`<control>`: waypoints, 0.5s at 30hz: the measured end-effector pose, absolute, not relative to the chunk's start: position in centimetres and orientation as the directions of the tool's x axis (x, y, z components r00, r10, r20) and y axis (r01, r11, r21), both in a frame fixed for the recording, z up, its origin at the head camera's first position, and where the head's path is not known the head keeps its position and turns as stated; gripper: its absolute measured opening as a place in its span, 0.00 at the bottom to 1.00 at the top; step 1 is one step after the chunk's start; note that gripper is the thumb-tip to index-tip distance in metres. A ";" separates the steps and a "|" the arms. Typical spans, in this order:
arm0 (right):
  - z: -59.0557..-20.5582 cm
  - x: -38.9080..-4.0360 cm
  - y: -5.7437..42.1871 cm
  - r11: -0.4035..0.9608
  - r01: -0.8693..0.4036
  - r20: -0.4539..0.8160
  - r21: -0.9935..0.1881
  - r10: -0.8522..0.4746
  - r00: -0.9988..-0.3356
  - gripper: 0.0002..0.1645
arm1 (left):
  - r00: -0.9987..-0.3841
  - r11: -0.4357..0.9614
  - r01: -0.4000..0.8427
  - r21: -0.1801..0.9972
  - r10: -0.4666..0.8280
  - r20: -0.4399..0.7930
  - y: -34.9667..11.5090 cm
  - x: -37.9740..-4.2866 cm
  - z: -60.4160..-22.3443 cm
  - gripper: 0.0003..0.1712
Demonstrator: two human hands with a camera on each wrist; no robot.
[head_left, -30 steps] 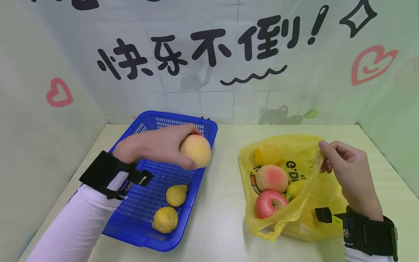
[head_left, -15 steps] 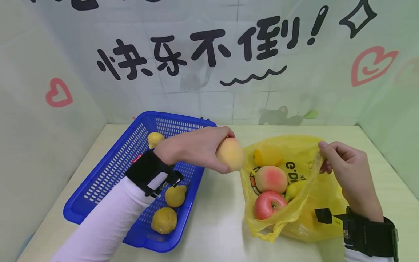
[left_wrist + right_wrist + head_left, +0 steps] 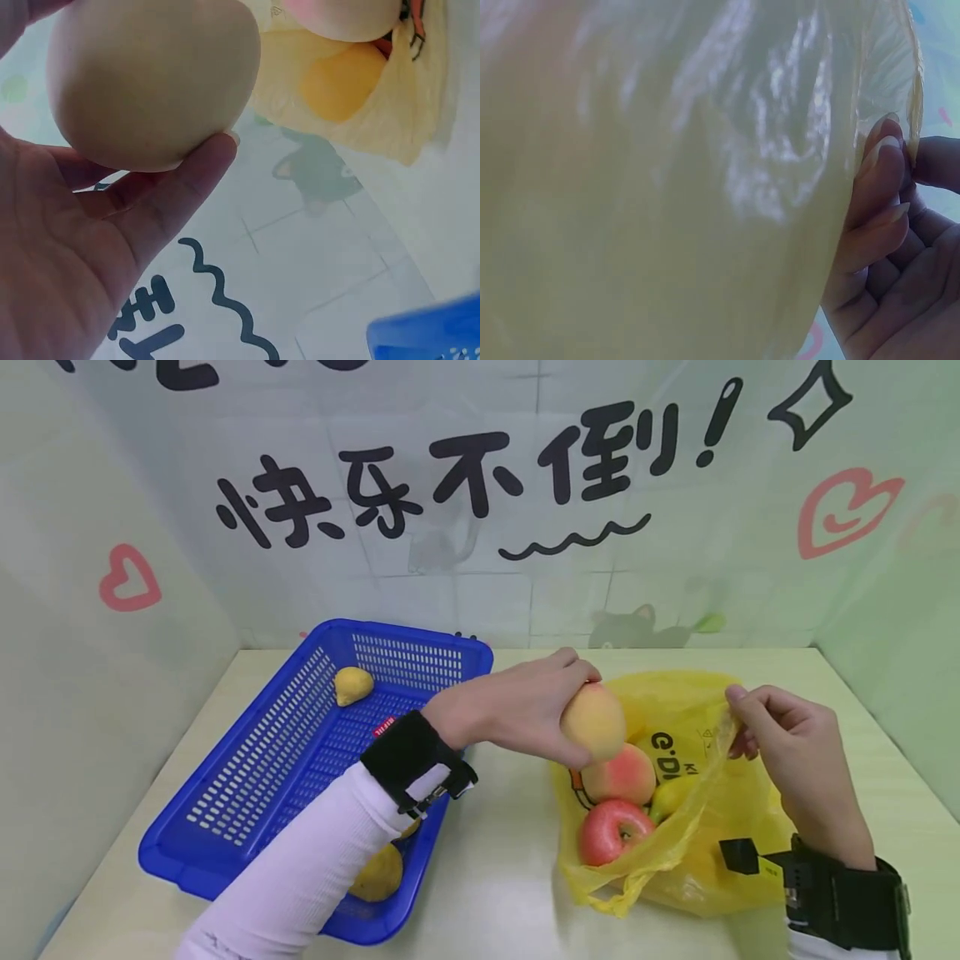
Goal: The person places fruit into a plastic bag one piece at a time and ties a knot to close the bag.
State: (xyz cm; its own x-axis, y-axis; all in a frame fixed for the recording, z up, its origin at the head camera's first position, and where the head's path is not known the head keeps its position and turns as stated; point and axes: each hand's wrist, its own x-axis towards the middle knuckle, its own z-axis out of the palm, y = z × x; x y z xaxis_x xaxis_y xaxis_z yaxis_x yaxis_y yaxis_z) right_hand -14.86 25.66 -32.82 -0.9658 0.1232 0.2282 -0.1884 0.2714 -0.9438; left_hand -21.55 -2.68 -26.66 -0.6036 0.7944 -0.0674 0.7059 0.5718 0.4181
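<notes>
My left hand (image 3: pixel 525 706) grips a pale orange peach (image 3: pixel 595 723) from its left side, above the left part of the yellow plastic bag (image 3: pixel 720 852). In the left wrist view the thumb and fingers curl round the peach (image 3: pixel 157 82). At the bag's upper right edge my right hand (image 3: pixel 802 752) pinches the film between thumb and fingers, seen close up in the right wrist view on the bag (image 3: pixel 705 225). In the bag lie another peach (image 3: pixel 622 777), a red apple (image 3: pixel 615 832) and a yellow fruit (image 3: pixel 672 797) partly covered by film.
On the left stands a blue plastic basket (image 3: pixel 247 868). A yellow lemon-like fruit (image 3: pixel 352 685) lies in its far corner, and a rounder yellow fruit (image 3: pixel 378 872) near its front right, partly behind my left sleeve. A printed wall covering (image 3: pixel 450 602) closes off the table's back.
My left hand has carried the peach rightward from over the basket to over the bag. The right hand keeps its pinch on the bag's edge, nearly unmoved.
</notes>
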 end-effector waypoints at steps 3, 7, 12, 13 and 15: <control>-32.7 -14.8 25.7 0.292 -0.185 0.230 -0.938 0.126 -0.965 0.15 | -0.590 0.550 0.713 0.434 0.806 -0.052 -1.7 -21.7 -26.5 0.41; -32.6 -14.8 25.7 0.300 -0.186 0.234 -0.935 0.130 -0.964 0.15 | -0.562 0.517 0.723 0.459 0.826 -0.045 -0.1 -21.8 -26.7 0.40; -32.7 -14.8 25.6 0.277 -0.188 0.231 -0.942 0.128 -0.965 0.14 | -0.534 0.503 0.756 0.420 0.844 -0.049 1.5 -21.9 -27.8 0.37; -32.7 -14.8 25.6 0.277 -0.190 0.232 -0.942 0.127 -0.964 0.14 | -0.533 0.504 0.762 0.407 0.845 -0.050 1.7 -21.9 -28.0 0.37; -32.8 -14.9 25.6 0.281 -0.190 0.232 -0.941 0.126 -0.964 0.14 | -0.534 0.509 0.770 0.385 0.844 -0.050 2.1 -21.9 -28.4 0.38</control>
State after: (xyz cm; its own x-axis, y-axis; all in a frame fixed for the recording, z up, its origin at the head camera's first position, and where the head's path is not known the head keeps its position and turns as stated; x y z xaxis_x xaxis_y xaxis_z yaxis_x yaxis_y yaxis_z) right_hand -14.87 25.58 -32.76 -0.9644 0.1263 0.2323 -0.1898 0.2811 -0.9407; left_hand -21.86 2.13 -28.41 -0.5336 0.8443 -0.0498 0.7696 0.5091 0.3854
